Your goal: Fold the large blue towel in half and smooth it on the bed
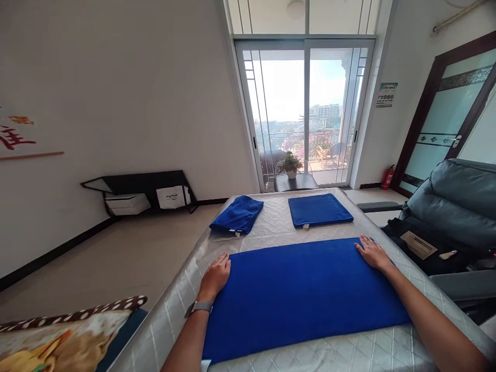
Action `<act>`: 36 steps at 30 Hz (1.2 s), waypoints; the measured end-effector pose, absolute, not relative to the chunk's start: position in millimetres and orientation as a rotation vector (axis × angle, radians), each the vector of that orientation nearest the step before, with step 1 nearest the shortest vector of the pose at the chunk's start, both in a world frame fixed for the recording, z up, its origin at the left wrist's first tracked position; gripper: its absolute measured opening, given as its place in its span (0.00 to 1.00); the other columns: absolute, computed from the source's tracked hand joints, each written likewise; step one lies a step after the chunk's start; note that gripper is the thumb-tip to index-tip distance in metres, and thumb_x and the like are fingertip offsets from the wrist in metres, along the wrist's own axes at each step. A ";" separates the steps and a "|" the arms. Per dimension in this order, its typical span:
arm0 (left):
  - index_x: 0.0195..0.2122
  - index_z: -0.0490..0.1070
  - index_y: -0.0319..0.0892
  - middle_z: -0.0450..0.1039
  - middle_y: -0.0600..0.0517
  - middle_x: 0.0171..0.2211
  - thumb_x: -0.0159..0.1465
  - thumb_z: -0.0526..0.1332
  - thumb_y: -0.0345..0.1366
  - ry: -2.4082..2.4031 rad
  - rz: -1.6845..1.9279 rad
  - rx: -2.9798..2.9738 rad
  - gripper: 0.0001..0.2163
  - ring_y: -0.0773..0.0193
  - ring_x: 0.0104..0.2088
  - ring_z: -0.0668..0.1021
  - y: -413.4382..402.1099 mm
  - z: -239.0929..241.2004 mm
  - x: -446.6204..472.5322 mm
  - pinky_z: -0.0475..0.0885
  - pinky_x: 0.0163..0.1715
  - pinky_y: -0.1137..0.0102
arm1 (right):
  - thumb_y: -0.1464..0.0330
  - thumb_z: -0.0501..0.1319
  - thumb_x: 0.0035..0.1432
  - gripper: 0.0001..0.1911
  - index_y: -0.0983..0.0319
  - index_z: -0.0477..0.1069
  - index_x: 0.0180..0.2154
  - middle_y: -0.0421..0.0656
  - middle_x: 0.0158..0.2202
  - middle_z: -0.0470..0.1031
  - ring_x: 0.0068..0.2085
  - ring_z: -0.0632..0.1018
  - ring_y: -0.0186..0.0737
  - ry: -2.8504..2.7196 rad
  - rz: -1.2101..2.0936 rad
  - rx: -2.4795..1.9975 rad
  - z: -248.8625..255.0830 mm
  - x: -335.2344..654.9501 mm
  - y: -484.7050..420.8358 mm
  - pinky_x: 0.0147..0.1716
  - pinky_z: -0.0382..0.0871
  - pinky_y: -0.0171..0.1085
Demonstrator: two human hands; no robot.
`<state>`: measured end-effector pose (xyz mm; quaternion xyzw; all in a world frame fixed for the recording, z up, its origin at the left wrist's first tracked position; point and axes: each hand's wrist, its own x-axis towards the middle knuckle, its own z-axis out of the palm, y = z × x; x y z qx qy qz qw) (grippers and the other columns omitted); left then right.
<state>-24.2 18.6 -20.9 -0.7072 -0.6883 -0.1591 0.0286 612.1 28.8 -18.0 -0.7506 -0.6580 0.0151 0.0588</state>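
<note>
Head view: nearest, a long blue towel is laid flat across the quilted mattress, its nap smooth and its edges even. It is judged to be only partly folded. The left hand is pressed on its left end and the right hand on its far right corner, both open and flat, with nothing gripped. Beyond, a folded towel is seen neat at the right. A loose bundle at the left is judged not yet done.
</note>
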 end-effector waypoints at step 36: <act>0.66 0.58 0.35 0.56 0.40 0.68 0.73 0.40 0.49 -2.210 -0.363 -2.145 0.29 0.53 0.69 0.58 16.8 -30.9 -19.5 0.51 0.66 0.56 | 0.54 0.39 0.70 0.36 0.70 0.47 0.69 0.51 0.71 0.45 0.71 0.46 0.45 -2.457 0.168 -1.415 30.8 274.5 -65.6 0.69 0.40 0.48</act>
